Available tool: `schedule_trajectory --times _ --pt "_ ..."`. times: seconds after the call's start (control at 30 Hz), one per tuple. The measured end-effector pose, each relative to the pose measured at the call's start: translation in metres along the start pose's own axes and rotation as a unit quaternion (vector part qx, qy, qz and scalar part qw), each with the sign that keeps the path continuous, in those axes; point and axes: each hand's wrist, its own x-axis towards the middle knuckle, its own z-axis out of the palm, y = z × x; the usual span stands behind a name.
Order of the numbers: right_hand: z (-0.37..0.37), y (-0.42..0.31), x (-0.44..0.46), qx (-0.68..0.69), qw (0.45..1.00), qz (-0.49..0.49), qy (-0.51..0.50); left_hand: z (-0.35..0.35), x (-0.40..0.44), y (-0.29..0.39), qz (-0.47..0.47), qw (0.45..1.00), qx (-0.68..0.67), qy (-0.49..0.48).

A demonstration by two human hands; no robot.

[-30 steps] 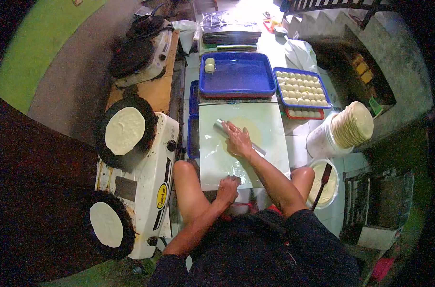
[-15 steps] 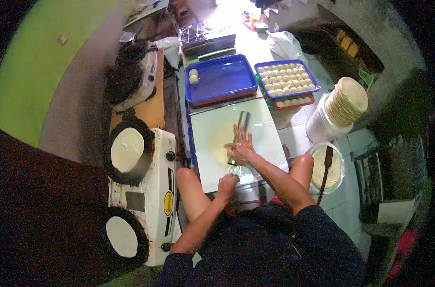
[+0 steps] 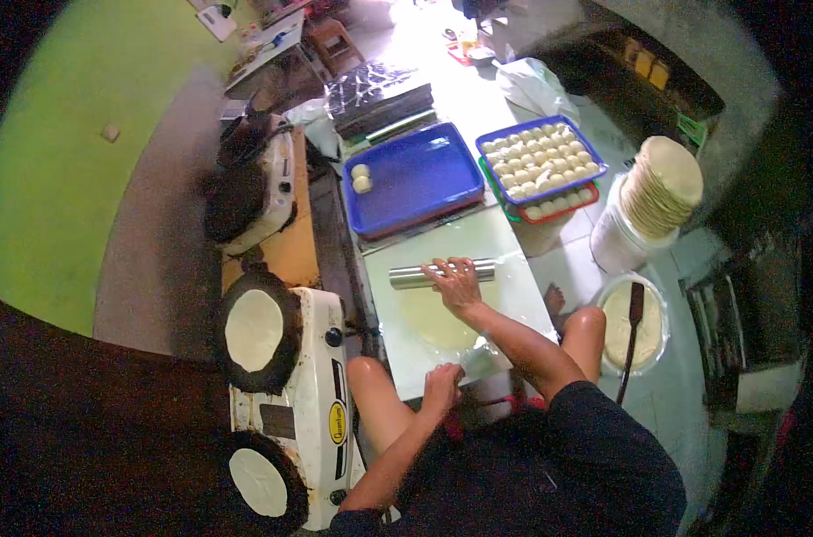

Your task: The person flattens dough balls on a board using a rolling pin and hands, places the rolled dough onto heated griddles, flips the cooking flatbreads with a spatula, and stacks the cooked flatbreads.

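Note:
My right hand (image 3: 457, 285) rests over the middle of a shiny metal rolling pin (image 3: 410, 277), its fingers curled across the top. The pin lies crosswise at the far edge of a thin, pale round sheet of dough (image 3: 438, 320). Under both is a white board (image 3: 524, 313) in front of me. My left hand (image 3: 442, 387) is closed at the board's near edge; what its fingers hold, if anything, is hidden. Beyond the board, a blue tray (image 3: 415, 174) bears two dough balls (image 3: 361, 178) at its left side.
On my left, a white two-plate stove (image 3: 321, 394) carries flat dough rounds (image 3: 254, 329) on dark pans. To the right are a tray of several dough balls (image 3: 540, 157), a stack of flatbreads (image 3: 661, 183) on a white bucket, and a batter tub (image 3: 630, 336) with a dark spatula (image 3: 636, 309).
The rolling pin has turned from nearly lengthwise to crosswise, with my right hand on it. The dough sheet shows more fully on the near side. The camera view has shifted slightly.

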Motion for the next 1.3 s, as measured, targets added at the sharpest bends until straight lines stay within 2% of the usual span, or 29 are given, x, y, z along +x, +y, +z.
schedule_trajectory --times 0.03,0.07,0.17,0.2,0.23,0.27,0.3,0.33,0.37,0.4,0.43,0.47,0.5,0.53,0.57,0.63,0.67,0.7,0.8,0.9,0.97,1.07,1.1,1.17,1.23,1.27,1.3 --pt "0.003 0.0 0.01 0.008 1.0 -0.006 0.013 -0.004 0.003 -0.003 0.007 1.0 0.002 -0.002" --pt "0.007 0.002 0.024 0.008 1.0 0.002 0.028 -0.008 0.007 -0.006 -0.005 0.999 0.022 -0.049" --pt "0.005 0.011 0.057 0.004 0.997 0.036 0.061 -0.036 0.028 0.0 0.062 0.995 -0.063 0.054" --pt "-0.006 0.025 0.059 0.051 0.995 0.046 0.072 -0.036 0.042 -0.013 0.084 0.993 -0.031 0.074" --pt "-0.029 0.04 0.056 -0.003 0.993 0.065 0.095 -0.035 0.065 -0.023 0.076 0.994 -0.003 0.078" --pt "-0.069 0.058 0.047 0.066 0.987 0.078 0.121 -0.035 0.094 -0.037 0.107 0.989 0.045 0.092" --pt "-0.063 0.099 0.015 0.085 0.97 0.141 0.179 -0.034 0.117 -0.043 0.046 0.988 0.144 0.041" --pt "-0.124 0.124 -0.007 0.121 0.977 0.124 0.12 -0.027 0.144 -0.058 0.016 0.982 0.186 0.022" --pt "-0.139 0.155 -0.056 0.057 0.969 0.187 0.15 -0.037 0.161 -0.052 -0.007 0.974 0.227 0.022" --pt "-0.154 0.185 -0.104 -0.002 0.952 0.253 0.172 -0.035 0.18 -0.05 -0.021 0.977 0.212 0.033" --pt "-0.173 0.212 -0.158 -0.108 0.948 0.277 0.111 -0.03 0.19 -0.047 -0.037 0.979 0.196 0.042" --pt "-0.211 0.201 -0.193 -0.056 0.906 0.42 0.023 -0.022 0.184 -0.042 -0.022 0.982 0.188 0.02" --pt "-0.205 0.214 -0.262 -0.12 0.884 0.451 -0.001 -0.019 0.174 -0.033 -0.008 0.984 0.18 -0.001" --pt "-0.198 0.222 -0.333 -0.127 0.831 0.541 -0.017 -0.02 0.175 -0.029 0.012 0.984 0.177 -0.018" --pt "-0.196 0.22 -0.387 -0.132 0.784 0.602 -0.073 -0.024 0.181 -0.032 -0.009 0.983 0.184 0.012" --pt "-0.182 0.197 -0.453 -0.056 0.758 0.65 -0.004 -0.026 0.189 -0.047 -0.057 0.978 0.191 0.068" --pt "-0.176 0.19 -0.465 -0.042 0.726 0.686 -0.009 -0.02 0.194 -0.055 -0.073 0.976 0.18 0.098" --pt "-0.172 0.183 -0.471 -0.027 0.693 0.72 -0.013 -0.016 0.187 -0.049 -0.067 0.978 0.182 0.08" --pt "-0.169 0.17 -0.464 -0.037 0.721 0.692 -0.01 -0.015 0.153 -0.019 -0.059 0.977 0.204 0.013" --pt "-0.191 0.163 -0.446 -0.039 0.714 0.698 -0.022 -0.023 0.113 -0.027 -0.054 0.978 0.198 0.017" --pt "-0.211 0.152 -0.443 -0.109 0.787 0.607 0.019 -0.045 0.082 -0.029 -0.104 0.978 0.176 0.046" --pt "-0.24 0.123 -0.361 -0.059 0.907 0.413 0.053 -0.083 0.026 -0.025 -0.173 0.966 0.158 0.105" --pt "-0.247 0.088 -0.3 0.018 0.934 0.355 0.031 -0.084 0.012 -0.026 -0.192 0.964 0.133 0.124" --pt "-0.227 0.025 -0.188 0.133 0.964 0.23 -0.001 -0.08 -0.004 -0.022 -0.19 0.957 0.143 0.163" --pt "-0.197 -0.042 -0.093 0.229 0.968 0.094 -0.034 -0.083 -0.009 -0.017 -0.186 0.965 0.093 0.159" --pt "-0.201 -0.086 -0.053 0.265 0.953 0.071 -0.127 -0.085 -0.013 -0.014 -0.18 0.969 0.068 0.155" --pt "-0.196 -0.123 -0.021 0.237 0.957 -0.011 -0.165 -0.09 -0.019 -0.008 -0.172 0.968 0.058 0.171"
